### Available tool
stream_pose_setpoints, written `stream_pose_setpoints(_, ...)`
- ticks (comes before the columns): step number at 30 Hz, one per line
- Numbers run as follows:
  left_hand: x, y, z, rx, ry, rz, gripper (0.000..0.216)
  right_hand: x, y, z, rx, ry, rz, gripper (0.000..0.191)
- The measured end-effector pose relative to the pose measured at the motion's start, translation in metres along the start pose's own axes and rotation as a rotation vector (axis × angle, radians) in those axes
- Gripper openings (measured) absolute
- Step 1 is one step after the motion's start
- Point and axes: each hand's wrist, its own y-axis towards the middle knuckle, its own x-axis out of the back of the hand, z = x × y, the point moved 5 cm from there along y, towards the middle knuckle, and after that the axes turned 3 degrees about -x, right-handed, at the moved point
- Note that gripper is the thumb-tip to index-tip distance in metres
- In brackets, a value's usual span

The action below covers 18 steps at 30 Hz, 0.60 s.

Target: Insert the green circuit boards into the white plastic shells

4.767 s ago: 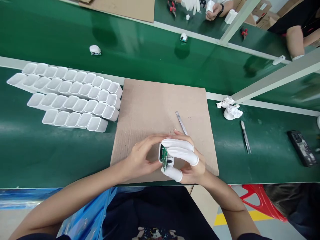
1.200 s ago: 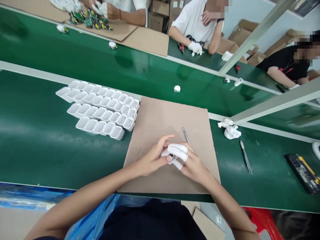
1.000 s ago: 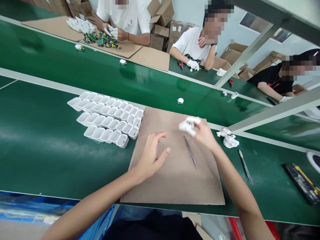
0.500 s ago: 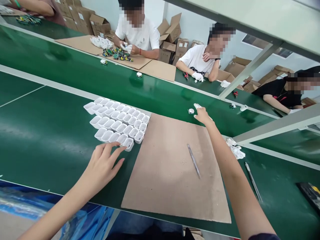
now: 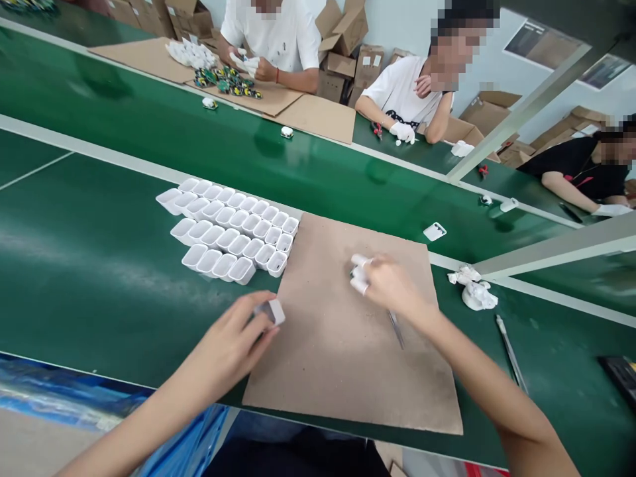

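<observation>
My left hand [image 5: 246, 329] is closed around a small white plastic case [image 5: 277, 311], held tilted at the left edge of the cardboard sheet [image 5: 322, 371]. To its upper left stand several rows of similar open white cases [image 5: 213, 235] on the green table. Over the cardboard, my right hand [image 5: 385, 281], with white covers on its fingertips, pinches a small circuit board with a white part [image 5: 353, 271]; the fingers hide most of it. Tweezers [image 5: 396, 329] lie on the cardboard just below my right hand.
Beyond the cardboard runs a green conveyor belt [image 5: 318, 169] carrying small white pieces, one being a white case [image 5: 435, 231]. Crumpled white material [image 5: 477, 295] and a pen-like tool [image 5: 511, 351] lie to the right. A slanted metal post [image 5: 556, 248] rises there. Co-workers sit across the belt.
My left hand has lifted a case from the end of the front row and moved right. My right hand has taken the small board off the belt and drawn it back over the cardboard.
</observation>
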Motion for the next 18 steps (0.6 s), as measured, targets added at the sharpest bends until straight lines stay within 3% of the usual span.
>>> stream_pose_setpoints(3, -0.014, 0.002, -0.040, -0.122, -0.111, 0.102, 0.012, -0.012, -0.043, 0.068, 0.139, -0.016, 0.026, 0.026)
stream_pose_setpoints(5, -0.025, -0.001, -0.058, -0.161, -0.193, 0.144, 0.012, -0.017, -0.059, 0.086, 0.174, -0.025, 0.024, 0.032)
stream_pose_setpoints(8, -0.038, -0.007, -0.065, -0.088, -0.328, 0.131, 0.012, -0.009, -0.068, 0.080, 0.215, 0.011, -0.054, 0.042)
stream_pose_setpoints(11, -0.048, -0.014, -0.058, 0.077, -0.401, 0.133, 0.049, 0.003, -0.072, 0.067, 0.399, 0.134, -0.090, 0.048)
stream_pose_setpoints(13, -0.054, -0.017, -0.053, 0.174, -0.430, 0.168, 0.060, 0.005, -0.074, 0.064, 0.519, 0.190, -0.071, 0.052)
stream_pose_setpoints(18, -0.056, -0.011, -0.045, 0.202, -0.504, 0.165, 0.044, -0.007, -0.072, 0.065, 0.529, 0.153, -0.038, 0.019)
